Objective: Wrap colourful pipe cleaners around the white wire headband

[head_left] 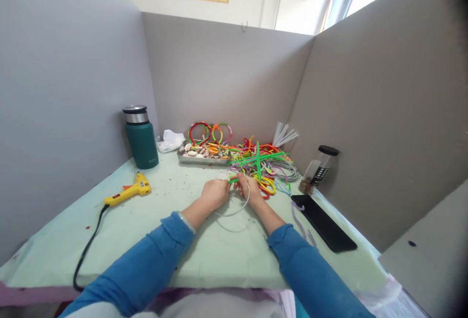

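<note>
Pinching a short green strip (234, 180) and a thin pale wire hoop (236, 212) between left hand (215, 193) and right hand (247, 187), fingers closed on them, nearer than the metal tray (204, 161) and a little to its right. Cannot tell how far the strip covers the wire, being partly hidden by fingers. Can see shells (192, 153) inside the tray, and bright rings (231, 135) standing at its back. Can also see a tangled pile of coloured strips (258, 159) just right of the tray, a jar (318, 171) and black slab (323, 223) farther right of it, a green bottle (142, 145) to its left, and a yellow glue gun (130, 190) left and nearer than it.
</note>
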Demonstrator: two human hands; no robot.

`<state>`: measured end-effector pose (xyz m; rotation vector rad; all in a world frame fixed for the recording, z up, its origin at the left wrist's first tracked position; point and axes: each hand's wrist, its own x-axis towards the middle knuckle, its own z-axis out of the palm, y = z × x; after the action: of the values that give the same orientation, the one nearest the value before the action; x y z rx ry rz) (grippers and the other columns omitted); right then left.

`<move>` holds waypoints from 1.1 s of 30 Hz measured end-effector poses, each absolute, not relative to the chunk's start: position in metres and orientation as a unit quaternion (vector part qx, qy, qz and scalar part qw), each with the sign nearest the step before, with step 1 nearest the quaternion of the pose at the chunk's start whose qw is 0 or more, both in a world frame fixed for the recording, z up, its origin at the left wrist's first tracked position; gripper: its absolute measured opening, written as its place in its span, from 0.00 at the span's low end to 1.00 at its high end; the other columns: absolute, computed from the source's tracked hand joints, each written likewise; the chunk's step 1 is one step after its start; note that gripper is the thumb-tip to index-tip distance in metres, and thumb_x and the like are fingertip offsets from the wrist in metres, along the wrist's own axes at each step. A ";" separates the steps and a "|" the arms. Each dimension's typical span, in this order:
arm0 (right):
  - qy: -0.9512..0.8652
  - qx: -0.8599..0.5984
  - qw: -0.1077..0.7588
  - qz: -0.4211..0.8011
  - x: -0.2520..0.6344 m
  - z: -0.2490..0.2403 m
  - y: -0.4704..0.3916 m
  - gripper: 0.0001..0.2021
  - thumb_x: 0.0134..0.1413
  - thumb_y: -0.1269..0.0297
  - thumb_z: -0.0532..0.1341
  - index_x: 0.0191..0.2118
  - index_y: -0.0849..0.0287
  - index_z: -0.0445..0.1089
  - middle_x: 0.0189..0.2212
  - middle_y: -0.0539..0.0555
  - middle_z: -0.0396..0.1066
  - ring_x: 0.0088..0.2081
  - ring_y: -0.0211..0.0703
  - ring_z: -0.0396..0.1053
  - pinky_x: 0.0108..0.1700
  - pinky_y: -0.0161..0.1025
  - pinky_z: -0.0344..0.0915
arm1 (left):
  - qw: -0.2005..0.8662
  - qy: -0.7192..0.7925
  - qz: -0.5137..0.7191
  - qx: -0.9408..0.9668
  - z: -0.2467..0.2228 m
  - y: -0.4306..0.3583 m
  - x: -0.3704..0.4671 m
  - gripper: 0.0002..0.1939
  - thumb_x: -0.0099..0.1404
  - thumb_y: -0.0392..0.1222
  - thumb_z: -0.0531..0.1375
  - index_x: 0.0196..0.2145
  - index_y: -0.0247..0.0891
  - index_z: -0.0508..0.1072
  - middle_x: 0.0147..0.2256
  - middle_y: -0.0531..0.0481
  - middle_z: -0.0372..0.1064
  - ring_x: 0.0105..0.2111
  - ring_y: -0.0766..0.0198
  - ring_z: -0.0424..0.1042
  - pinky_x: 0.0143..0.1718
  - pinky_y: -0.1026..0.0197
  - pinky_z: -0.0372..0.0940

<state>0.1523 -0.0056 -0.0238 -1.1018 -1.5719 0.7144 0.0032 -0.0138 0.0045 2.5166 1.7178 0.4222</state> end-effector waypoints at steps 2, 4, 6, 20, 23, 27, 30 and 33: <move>-0.660 -0.467 0.526 0.265 0.152 -0.024 -0.006 0.27 0.55 0.43 0.46 0.27 0.61 0.70 0.20 0.52 0.67 0.18 0.35 0.61 0.21 0.33 0.57 | 0.034 0.559 0.140 0.817 0.004 -0.014 0.004 0.22 0.65 0.48 0.43 0.39 0.38 0.73 0.37 0.38 0.72 0.39 0.55 0.70 0.41 0.57 0.59; -0.664 -0.474 0.528 0.235 0.152 -0.023 -0.005 0.26 0.55 0.44 0.47 0.27 0.61 0.70 0.20 0.51 0.67 0.20 0.36 0.62 0.23 0.33 0.58 | 0.030 0.559 0.142 0.816 0.003 -0.013 0.004 0.22 0.65 0.48 0.42 0.39 0.38 0.73 0.37 0.38 0.72 0.39 0.55 0.71 0.40 0.58 0.59; -0.672 -0.480 0.523 0.211 0.151 -0.023 -0.005 0.24 0.55 0.45 0.49 0.27 0.60 0.70 0.20 0.51 0.67 0.21 0.37 0.63 0.25 0.33 0.58 | 0.025 0.558 0.145 0.817 0.002 -0.012 0.004 0.23 0.65 0.48 0.42 0.39 0.38 0.74 0.37 0.39 0.72 0.38 0.56 0.71 0.39 0.59 0.60; -0.707 -0.485 0.471 0.206 0.152 -0.025 -0.001 0.21 0.55 0.50 0.50 0.22 0.59 0.67 0.18 0.50 0.66 0.23 0.39 0.64 0.26 0.33 0.57 | 0.073 0.566 0.198 0.797 0.002 -0.006 0.001 0.21 0.64 0.47 0.44 0.35 0.38 0.75 0.35 0.42 0.73 0.36 0.59 0.71 0.34 0.63 0.58; -0.714 -0.488 0.454 0.216 0.153 -0.027 0.002 0.21 0.54 0.50 0.51 0.19 0.59 0.66 0.15 0.49 0.64 0.21 0.37 0.62 0.25 0.33 0.55 | 0.070 0.539 0.207 0.813 0.000 -0.004 0.000 0.20 0.64 0.45 0.44 0.35 0.37 0.75 0.35 0.42 0.73 0.35 0.59 0.71 0.35 0.63 0.58; -0.698 -0.473 0.472 0.257 0.154 -0.027 0.002 0.19 0.52 0.51 0.54 0.19 0.59 0.63 0.13 0.47 0.60 0.19 0.35 0.59 0.23 0.32 0.53 | 0.079 0.520 0.211 0.824 -0.002 -0.003 0.001 0.20 0.64 0.44 0.44 0.34 0.37 0.74 0.33 0.42 0.73 0.34 0.60 0.70 0.35 0.63 0.58; -0.678 -0.466 0.487 0.295 0.153 -0.023 -0.001 0.18 0.50 0.52 0.56 0.19 0.60 0.63 0.12 0.46 0.59 0.18 0.35 0.58 0.23 0.32 0.53 | 0.101 0.514 0.222 0.822 -0.002 -0.002 0.002 0.20 0.63 0.43 0.44 0.34 0.37 0.74 0.32 0.44 0.73 0.32 0.61 0.70 0.34 0.64 0.58; -0.650 -0.466 0.503 0.327 0.150 -0.017 -0.006 0.17 0.48 0.53 0.57 0.19 0.60 0.63 0.12 0.46 0.58 0.18 0.34 0.57 0.23 0.32 0.54 | 0.146 0.505 0.242 0.815 -0.003 -0.001 0.002 0.19 0.62 0.42 0.44 0.30 0.36 0.74 0.28 0.46 0.72 0.29 0.62 0.69 0.31 0.64 0.57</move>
<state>0.1500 -0.0057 -0.0167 -1.1262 -1.5691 0.7903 0.0022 -0.0006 -0.0025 2.3475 1.4537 0.6973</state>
